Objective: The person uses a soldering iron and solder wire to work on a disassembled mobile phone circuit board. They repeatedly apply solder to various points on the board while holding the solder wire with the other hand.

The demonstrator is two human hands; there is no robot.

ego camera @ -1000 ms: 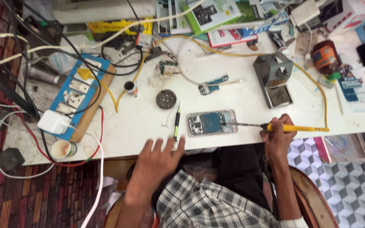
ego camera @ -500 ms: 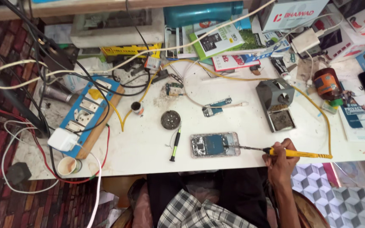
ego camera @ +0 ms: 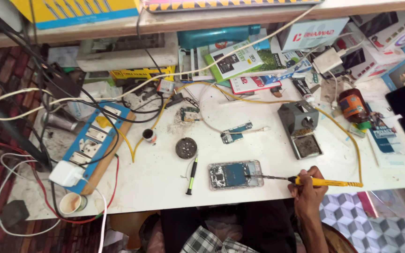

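Note:
An opened phone [ego camera: 236, 174] with its circuit board exposed lies near the front edge of the white table [ego camera: 268, 154]. My right hand [ego camera: 307, 193] grips a yellow-handled soldering iron [ego camera: 326, 182] whose metal tip rests on the phone's right side. A yellow cord runs from the iron up across the table. My left hand is out of view. A black and green screwdriver [ego camera: 191, 175] lies left of the phone.
A grey soldering iron stand [ego camera: 300, 127], a round tin [ego camera: 186, 147], a small circuit board [ego camera: 235, 132], a blue power strip [ego camera: 91, 145] with a white charger [ego camera: 65, 174], a small cup [ego camera: 72, 204], tangled cables, boxes and booklets at the back, an orange bottle [ego camera: 352, 107].
My left hand, spread at the table's front edge a second ago, has dropped out of sight. The view has tilted up toward the back shelf. The iron stays on the phone.

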